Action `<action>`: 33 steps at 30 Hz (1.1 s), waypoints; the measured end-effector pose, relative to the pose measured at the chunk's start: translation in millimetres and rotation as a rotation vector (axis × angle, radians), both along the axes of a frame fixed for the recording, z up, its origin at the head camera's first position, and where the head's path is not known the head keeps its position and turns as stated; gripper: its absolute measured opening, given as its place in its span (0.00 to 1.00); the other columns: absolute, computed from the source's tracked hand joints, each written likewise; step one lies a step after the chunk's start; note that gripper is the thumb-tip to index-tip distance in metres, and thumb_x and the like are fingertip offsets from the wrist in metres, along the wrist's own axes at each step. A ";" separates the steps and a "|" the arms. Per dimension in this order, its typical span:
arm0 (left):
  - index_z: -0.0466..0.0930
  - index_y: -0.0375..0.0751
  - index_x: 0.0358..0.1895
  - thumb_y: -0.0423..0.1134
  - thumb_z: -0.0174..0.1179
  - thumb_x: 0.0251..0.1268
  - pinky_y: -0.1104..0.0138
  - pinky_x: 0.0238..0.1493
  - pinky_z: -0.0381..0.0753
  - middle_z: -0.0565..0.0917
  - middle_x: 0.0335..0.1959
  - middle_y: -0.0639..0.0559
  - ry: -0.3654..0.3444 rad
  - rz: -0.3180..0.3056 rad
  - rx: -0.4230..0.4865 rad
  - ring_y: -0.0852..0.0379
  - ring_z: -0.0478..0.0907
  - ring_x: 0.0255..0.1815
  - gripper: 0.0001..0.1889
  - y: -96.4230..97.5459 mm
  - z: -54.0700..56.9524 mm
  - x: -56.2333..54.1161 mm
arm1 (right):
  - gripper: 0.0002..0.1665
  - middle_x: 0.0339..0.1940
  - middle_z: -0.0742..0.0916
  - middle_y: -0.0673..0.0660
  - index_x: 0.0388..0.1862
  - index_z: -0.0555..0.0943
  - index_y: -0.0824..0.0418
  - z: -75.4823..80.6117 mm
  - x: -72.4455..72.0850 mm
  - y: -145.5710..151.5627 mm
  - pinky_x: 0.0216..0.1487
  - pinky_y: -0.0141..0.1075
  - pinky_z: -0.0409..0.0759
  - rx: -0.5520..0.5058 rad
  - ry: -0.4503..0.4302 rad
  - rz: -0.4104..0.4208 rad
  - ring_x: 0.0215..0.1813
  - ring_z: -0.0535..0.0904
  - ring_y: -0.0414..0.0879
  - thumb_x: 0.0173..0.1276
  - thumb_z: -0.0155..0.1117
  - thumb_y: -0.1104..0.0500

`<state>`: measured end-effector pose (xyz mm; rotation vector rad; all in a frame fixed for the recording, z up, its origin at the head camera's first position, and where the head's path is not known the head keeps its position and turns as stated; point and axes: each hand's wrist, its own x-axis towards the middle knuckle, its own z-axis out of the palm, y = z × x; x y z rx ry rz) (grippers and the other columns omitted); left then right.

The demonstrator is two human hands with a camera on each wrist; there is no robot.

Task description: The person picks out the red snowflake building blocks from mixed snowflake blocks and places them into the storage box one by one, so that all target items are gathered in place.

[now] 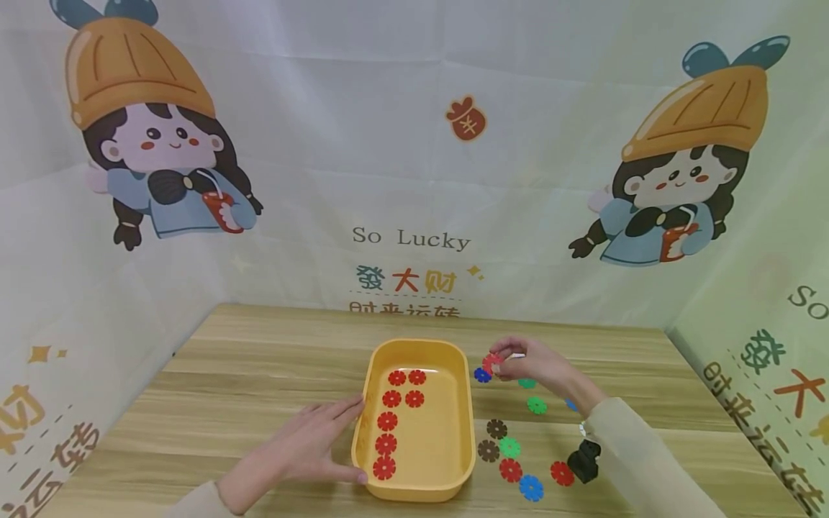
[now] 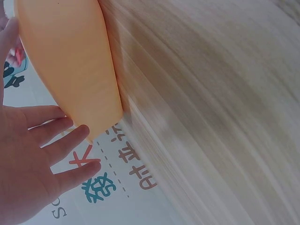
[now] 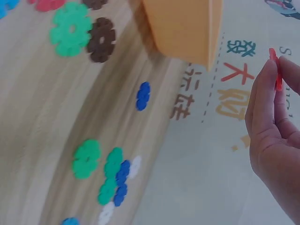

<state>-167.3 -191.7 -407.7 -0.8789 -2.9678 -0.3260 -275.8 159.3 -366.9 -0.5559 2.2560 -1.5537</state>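
A yellow plastic tray (image 1: 434, 432) stands on the wooden table, with several red snowflake discs (image 1: 386, 421) laid along its left side and at its far end. My left hand (image 1: 311, 440) rests against the tray's left wall, fingers straight; the left wrist view shows the fingers spread by the tray's outer side (image 2: 70, 61). Right of the tray, my right hand (image 1: 534, 362) pinches a red snowflake disc (image 3: 276, 70) between thumb and fingers, held up above the table. A blue disc (image 1: 482, 375) lies just below it.
Loose discs lie right of the tray: brown (image 1: 496, 429), green (image 1: 536, 406), red (image 1: 510, 470), blue (image 1: 531, 488) and white (image 3: 106, 213). A black object (image 1: 585, 462) sits beside the right forearm. A printed cloth (image 1: 401, 180) hangs behind the table (image 1: 272, 360).
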 end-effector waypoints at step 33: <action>0.59 0.34 0.64 0.74 0.51 0.39 0.46 0.55 0.58 0.60 0.64 0.44 -0.021 -0.001 0.001 0.46 0.61 0.59 0.53 0.0 1.9 0.7 | 0.18 0.36 0.77 0.63 0.47 0.71 0.73 29.3 -24.4 -102.6 0.42 0.40 0.77 -0.074 -0.082 0.073 0.39 0.77 0.56 0.55 0.57 0.74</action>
